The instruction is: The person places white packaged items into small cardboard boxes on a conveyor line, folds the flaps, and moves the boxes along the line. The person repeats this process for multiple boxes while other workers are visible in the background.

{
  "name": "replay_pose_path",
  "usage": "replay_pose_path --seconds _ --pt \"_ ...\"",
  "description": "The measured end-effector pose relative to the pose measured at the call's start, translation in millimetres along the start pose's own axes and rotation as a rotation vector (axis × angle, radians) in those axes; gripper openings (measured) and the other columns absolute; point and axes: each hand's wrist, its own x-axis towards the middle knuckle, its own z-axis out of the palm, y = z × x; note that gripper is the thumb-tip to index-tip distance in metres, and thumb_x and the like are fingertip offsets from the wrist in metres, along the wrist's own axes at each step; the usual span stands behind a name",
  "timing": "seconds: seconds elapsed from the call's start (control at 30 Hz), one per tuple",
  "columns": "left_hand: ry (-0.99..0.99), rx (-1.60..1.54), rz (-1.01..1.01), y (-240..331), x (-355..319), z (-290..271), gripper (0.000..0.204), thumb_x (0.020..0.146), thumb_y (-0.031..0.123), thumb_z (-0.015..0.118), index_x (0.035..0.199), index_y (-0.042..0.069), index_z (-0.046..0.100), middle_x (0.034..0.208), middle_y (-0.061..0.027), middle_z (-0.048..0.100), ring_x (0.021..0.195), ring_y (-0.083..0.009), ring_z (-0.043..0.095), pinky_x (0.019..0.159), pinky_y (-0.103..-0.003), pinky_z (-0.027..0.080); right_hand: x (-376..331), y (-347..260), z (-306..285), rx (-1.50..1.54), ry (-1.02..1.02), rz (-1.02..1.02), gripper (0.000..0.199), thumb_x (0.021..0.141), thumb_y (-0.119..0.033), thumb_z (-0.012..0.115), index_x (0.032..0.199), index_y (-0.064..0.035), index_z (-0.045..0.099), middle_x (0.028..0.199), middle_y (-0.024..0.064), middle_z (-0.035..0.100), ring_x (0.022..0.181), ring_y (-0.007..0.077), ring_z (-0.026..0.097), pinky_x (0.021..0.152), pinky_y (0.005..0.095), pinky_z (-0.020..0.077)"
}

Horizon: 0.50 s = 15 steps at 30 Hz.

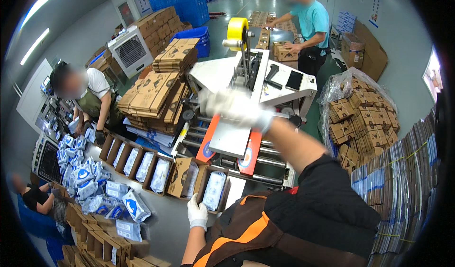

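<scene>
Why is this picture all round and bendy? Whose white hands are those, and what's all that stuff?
A person wears a camera on their head, looking down, so you see what is in front of them. Its very wide lens bends straight edges.

The hands are that person's own, in white gloves. The left hand touches an open cardboard box with a packet inside. The right hand is blurry, above a machine with metal rollers and a big yellow roll on top. I can't tell whether it holds anything.

On the table are more boxes with packets, and a pile of blue-and-white packets.
</scene>
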Motion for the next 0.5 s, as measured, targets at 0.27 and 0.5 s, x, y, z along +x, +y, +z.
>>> replay_pose_path --seconds 0.27,0.5 --pt "-0.164 0.322 -0.168 45 18 -33 0.043 0.09 0.013 0.062 0.132 0.013 0.067 0.123 -0.0192 0.069 0.114 -0.0369 0.067 0.102 -0.044 0.051 -54 203 178 -0.665 -0.316 0.318 0.056 0.087 -0.043 0.065 0.122 0.001 0.065 0.105 0.0249 0.073 0.099 0.0407 0.072 0.088 0.0488 0.0562" --pt "-0.202 0.328 -0.211 66 32 -11 0.034 0.093 0.025 0.064 0.125 0.017 0.072 0.117 -0.0149 0.073 0.108 -0.0348 0.07 0.096 -0.044 0.054 -63 253 191 -0.594 -0.409 0.412 0.045 0.093 -0.037 0.05 0.106 -0.0031 0.076 0.105 0.0211 0.075 0.099 0.04 0.072 0.091 0.049 0.0548"
